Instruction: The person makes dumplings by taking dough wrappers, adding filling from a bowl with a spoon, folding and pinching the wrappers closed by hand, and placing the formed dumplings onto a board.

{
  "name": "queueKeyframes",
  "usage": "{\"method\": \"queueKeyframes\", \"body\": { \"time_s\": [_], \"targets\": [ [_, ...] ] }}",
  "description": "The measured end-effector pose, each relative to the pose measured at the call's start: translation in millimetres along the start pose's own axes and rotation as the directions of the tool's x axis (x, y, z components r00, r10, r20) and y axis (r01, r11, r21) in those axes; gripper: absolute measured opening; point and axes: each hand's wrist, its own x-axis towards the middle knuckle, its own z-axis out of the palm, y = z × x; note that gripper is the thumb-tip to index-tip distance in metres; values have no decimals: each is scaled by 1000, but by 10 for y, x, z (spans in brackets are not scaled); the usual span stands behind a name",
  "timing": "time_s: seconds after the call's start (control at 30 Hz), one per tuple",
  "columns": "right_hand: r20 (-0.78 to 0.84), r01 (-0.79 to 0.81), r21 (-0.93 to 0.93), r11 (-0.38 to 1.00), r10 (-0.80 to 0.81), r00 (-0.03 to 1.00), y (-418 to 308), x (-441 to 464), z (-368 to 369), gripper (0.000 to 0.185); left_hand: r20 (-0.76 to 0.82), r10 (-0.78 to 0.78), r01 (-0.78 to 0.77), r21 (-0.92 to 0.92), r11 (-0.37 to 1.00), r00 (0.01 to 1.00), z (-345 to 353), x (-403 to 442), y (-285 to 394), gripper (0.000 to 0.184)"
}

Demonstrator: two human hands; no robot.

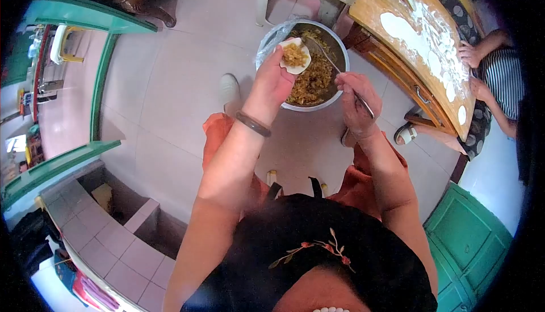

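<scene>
White beads [331,310] and a black top [318,238] lie nearest the camera, and from them two bare arms reach forward over a metal bowl [309,108]. The left hand [276,82] supports a round wrapper [295,70] from below, with its fingers gathered under and beside it. On this wrapper, a portion of filling [293,55] is already placed near the middle; the edge is open all around, so I judge that the filling step is mostly done but folding is not yet done.

Much remains, as it seems: the bowl contains plenty of loose filling, and several flat pieces of dough [404,27] lie without filling on the floury table [369,11]. I cannot see any closed piece.

The right hand [359,105] is clamped on the handle of a spoon [328,59], whose far end is over the bowl, just beside the wrapper. The wrapper lies directly on the left hand, above the bowl's left part, and apart from the right hand. At the far side of the table, another person's hand [470,54] is near the dough.
</scene>
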Motion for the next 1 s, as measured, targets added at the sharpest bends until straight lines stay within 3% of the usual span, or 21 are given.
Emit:
{"method": "queueKeyframes", "body": {
  "time_s": [0.2,0.5,0.6,0.7,0.73,0.83,0.93,1.0],
  "targets": [
    [54,73,-87,994,-68,996,-2,-20,31,22,18,6,-6,26,1000,1000,-26,12,-5,36],
    [362,348,-147,926,-277,890,-188,72,18,35,-28,29,-28,60,998,999,26,-3,-33,37],
    [182,247,-50,968,-234,955,-104,46,-23,25,-22,30,-30,11,1000,999,5,16,-20,35],
    [-48,-200,146,969,209,977,-133,-22,-32,17,-22,1,-1,-1,1000,1000,-14,4,6,35],
    [-132,-245,381,892,315,940,-147,14,7,16,-31,0,0,-3,1000,1000,-5,-4,10,36],
    [-53,-424,661,619,602,797,-67,75,-69,19,-39,-7,7,3,1000,999,41,-34,28,37],
    [36,-434,746,504,621,783,43,2,-52,20,-25,-20,21,27,999,999,52,-42,24,38],
    [42,-460,708,535,619,784,47,-3,-17,19,-23,-17,18,30,999,1000,51,-29,6,38]
  ]
}}
